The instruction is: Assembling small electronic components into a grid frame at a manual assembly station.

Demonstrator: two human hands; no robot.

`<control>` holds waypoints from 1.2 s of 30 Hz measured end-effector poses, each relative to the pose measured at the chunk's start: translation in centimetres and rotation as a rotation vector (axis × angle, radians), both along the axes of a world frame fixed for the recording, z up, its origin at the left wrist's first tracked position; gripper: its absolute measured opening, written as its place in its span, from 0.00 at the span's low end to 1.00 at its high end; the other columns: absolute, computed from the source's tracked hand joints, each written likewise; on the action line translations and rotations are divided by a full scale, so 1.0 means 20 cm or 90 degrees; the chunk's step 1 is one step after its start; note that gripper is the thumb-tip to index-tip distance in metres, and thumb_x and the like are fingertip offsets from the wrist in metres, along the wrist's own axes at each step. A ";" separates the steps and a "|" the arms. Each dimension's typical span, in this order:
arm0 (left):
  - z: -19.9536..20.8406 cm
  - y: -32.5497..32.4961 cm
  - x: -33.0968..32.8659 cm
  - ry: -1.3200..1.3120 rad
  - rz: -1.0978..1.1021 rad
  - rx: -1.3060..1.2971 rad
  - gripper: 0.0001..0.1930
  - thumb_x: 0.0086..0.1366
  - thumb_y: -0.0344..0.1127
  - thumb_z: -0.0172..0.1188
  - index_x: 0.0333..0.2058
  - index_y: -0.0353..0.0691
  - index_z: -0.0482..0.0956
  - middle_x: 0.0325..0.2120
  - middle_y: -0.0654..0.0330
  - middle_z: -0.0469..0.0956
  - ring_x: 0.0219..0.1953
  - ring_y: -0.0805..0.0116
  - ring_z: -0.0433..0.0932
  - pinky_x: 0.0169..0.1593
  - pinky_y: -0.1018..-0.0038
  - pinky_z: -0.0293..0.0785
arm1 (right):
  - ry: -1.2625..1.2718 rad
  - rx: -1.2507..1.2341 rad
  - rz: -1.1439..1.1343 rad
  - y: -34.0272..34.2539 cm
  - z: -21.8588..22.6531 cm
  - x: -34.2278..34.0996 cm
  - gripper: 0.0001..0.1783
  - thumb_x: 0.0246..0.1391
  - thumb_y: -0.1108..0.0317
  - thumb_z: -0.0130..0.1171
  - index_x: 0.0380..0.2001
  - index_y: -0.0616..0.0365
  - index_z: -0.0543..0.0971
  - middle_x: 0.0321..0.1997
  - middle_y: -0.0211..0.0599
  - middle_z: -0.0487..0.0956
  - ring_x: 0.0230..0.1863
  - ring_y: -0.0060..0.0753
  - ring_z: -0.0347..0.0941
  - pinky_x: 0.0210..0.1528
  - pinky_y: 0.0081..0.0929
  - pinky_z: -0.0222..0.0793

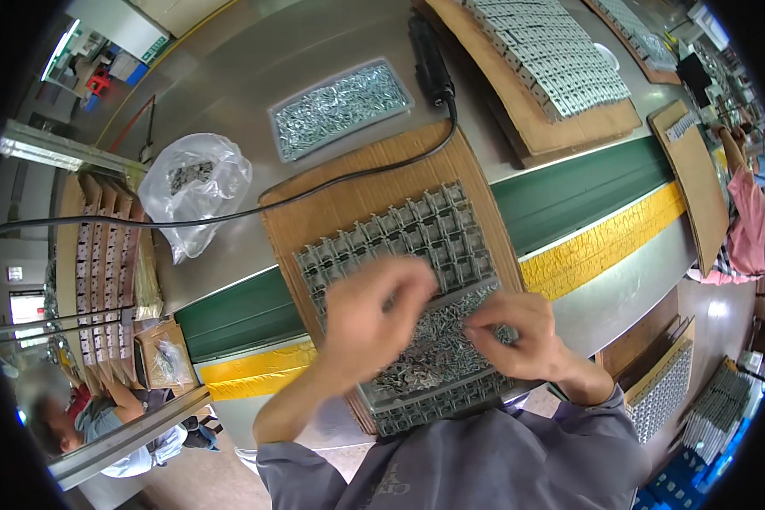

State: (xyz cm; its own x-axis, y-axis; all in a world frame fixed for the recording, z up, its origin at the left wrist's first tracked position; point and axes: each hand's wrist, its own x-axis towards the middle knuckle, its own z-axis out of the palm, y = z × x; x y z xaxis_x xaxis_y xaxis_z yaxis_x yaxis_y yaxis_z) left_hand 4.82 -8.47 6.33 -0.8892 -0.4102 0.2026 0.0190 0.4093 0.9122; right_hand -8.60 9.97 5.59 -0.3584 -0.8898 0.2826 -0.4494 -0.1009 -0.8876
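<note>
A cardboard sheet (314,204) lies in front of me with rows of small grey metal parts (399,229) standing on it. Over the nearer rows rests a shallow tray (433,393) of loose small metal pieces, apparently screws. My left hand (370,314) hovers above the rows and the tray's left side, its fingers curled into a pinch and slightly blurred. Above the tray's right part is my right hand (518,336), thumb and fingertips pressed together. Whatever either pinch may hold is too small to make out.
A black electric screwdriver (431,64) lies at the back, its cable (314,187) crossing the cardboard. Beyond are a bin of screws (272,132) and a plastic bag (197,183) of small parts. More part-covered cardboard (569,140) sits far right. Other people work at both sides.
</note>
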 end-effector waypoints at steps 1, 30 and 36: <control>0.00 -0.05 -0.08 0.016 0.089 -0.037 0.05 0.70 0.27 0.60 0.41 0.32 0.78 0.32 0.60 0.82 0.34 0.73 0.81 0.42 0.75 0.79 | -0.004 0.002 -0.001 0.01 0.00 -0.01 0.07 0.45 0.84 0.65 0.31 0.65 0.82 0.28 0.43 0.83 0.28 0.40 0.81 0.30 0.31 0.74; -0.04 -0.06 -0.42 0.084 0.059 -0.510 0.07 0.57 0.32 0.67 0.33 0.36 0.81 0.31 0.54 0.80 0.34 0.55 0.80 0.37 0.61 0.75 | -0.053 0.005 -0.228 -0.04 -0.28 -0.22 0.30 0.52 0.80 0.63 0.60 0.63 0.73 0.60 0.41 0.76 0.55 0.31 0.75 0.60 0.31 0.69; 0.04 0.13 0.13 -0.238 -0.232 -0.435 0.11 0.53 0.33 0.70 0.34 0.41 0.80 0.26 0.61 0.75 0.27 0.62 0.80 0.29 0.66 0.74 | 0.163 0.115 0.132 0.03 0.07 -0.08 0.11 0.48 0.79 0.65 0.38 0.63 0.82 0.36 0.34 0.79 0.24 0.32 0.77 0.24 0.30 0.74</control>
State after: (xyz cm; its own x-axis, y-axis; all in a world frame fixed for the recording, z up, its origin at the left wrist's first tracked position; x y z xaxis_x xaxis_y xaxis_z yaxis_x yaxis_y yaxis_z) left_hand 7.43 -5.86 7.10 -0.9993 0.0186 -0.0311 0.0030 0.8979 0.4402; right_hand -10.23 10.61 7.05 -0.1043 -0.9796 0.1715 -0.6451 -0.0646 -0.7614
